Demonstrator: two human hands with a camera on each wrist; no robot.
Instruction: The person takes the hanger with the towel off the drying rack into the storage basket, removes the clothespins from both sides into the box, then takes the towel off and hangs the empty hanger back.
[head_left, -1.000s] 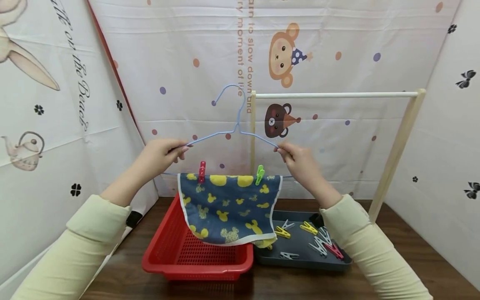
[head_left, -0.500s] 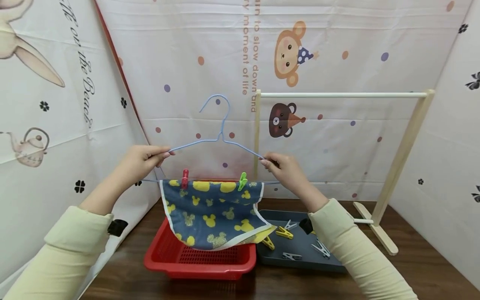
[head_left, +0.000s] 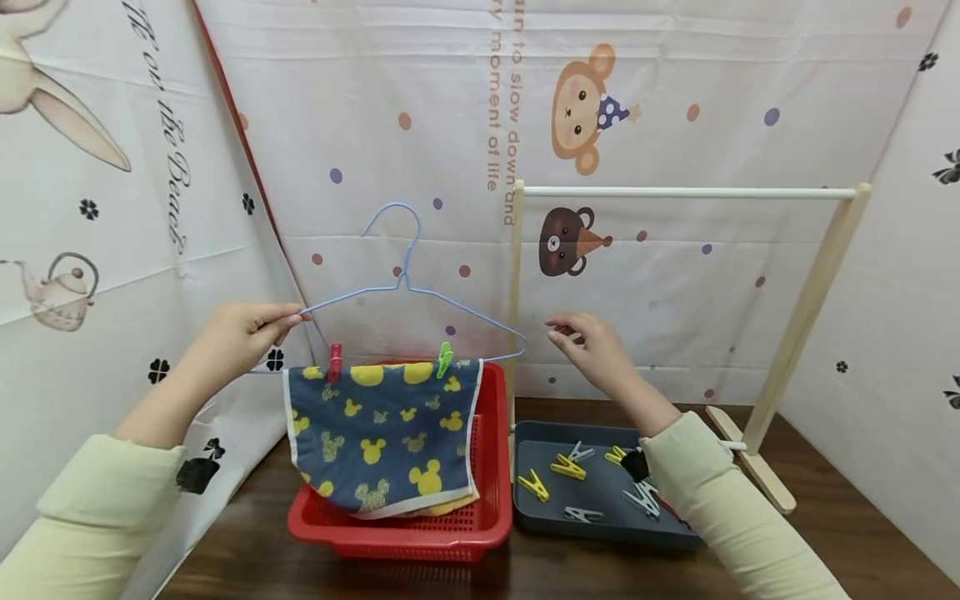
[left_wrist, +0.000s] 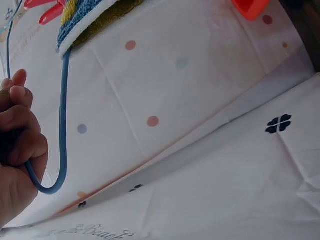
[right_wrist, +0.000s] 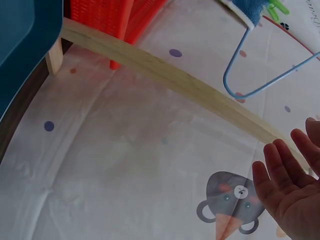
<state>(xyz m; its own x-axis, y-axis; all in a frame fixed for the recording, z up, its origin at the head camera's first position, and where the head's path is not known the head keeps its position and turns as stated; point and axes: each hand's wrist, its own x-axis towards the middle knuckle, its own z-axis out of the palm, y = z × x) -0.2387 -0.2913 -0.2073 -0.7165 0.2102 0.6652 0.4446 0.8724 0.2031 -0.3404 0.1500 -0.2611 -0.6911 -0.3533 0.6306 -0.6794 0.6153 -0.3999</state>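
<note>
My left hand grips the left shoulder of a blue wire hanger, its hook pointing up. Over the hanger's bottom bar hangs a navy towel with yellow mouse-head prints and white edging. A red clothespin clips it on the left and a green clothespin on the right. To the right of the hanger's free corner, my right hand is in the air with loosely bent fingers, holding nothing. In the right wrist view, a gap shows between these fingers and the hanger.
Below the towel stands a red plastic basket. Beside it, a dark grey tray holds several clothespins, among them a yellow clothespin. Behind the tray rises a wooden rack with a white rail and a right post.
The hanger with its towel has moved left and slightly down, carried by the left hand. My right hand has let go of the hanger's right shoulder and is now apart from it.
</note>
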